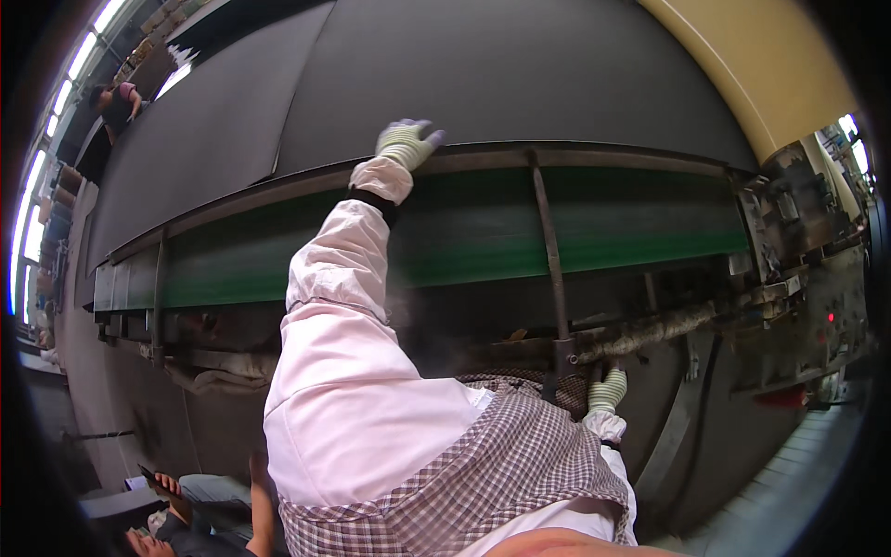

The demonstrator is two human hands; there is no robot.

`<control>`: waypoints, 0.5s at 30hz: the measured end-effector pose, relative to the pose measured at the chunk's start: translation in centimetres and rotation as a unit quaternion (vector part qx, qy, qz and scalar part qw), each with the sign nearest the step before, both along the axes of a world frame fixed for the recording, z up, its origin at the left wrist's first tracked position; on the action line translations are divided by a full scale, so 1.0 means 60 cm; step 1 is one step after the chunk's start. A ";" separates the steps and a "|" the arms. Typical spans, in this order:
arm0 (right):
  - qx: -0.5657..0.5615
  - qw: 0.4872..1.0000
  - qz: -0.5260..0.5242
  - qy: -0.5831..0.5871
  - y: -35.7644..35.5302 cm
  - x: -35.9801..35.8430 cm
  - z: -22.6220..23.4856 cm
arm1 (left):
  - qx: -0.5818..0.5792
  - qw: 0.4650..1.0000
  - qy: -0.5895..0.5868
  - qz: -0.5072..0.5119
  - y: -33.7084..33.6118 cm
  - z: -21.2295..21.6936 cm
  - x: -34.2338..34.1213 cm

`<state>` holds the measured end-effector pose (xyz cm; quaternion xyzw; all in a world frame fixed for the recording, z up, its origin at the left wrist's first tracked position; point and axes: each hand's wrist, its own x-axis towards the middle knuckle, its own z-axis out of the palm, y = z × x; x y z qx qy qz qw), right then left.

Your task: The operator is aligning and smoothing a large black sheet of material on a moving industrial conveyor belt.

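Note:
My left hand (pixel 408 145), in a striped knit glove with greyish fingertips, reaches forward to the near edge of a large dark grey sheet (pixel 520 74). Its fingers are apart with nothing between them; whether they touch the sheet I cannot tell. Left of it, a second dark sheet (pixel 213 121) lies with a seam between the two. My right hand (pixel 608 390), gloved the same way, is low by my side, near a cloth-wrapped bar (pixel 650 336). Its fingers are mostly hidden.
A metal frame with an upright post (pixel 548 241) and a green belt (pixel 473 243) runs across before me. A big yellowish roller (pixel 742 65) stands far right, above machinery (pixel 807 213). One person (pixel 119 107) is far left; another (pixel 209 506) sits at lower left holding a phone.

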<state>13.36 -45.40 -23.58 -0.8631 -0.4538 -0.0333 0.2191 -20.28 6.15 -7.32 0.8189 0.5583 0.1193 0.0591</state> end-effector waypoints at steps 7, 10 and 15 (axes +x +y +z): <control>-0.042 0.998 -0.025 0.037 0.004 -0.003 0.006 | -0.041 0.968 0.147 0.201 0.037 0.001 -0.186; -0.028 0.999 -0.016 0.021 0.010 -0.007 0.012 | -0.064 0.985 0.117 0.111 0.041 -0.014 -0.178; 0.023 0.999 0.007 0.021 0.017 -0.015 0.031 | -0.008 0.995 0.092 0.044 0.020 -0.022 -0.068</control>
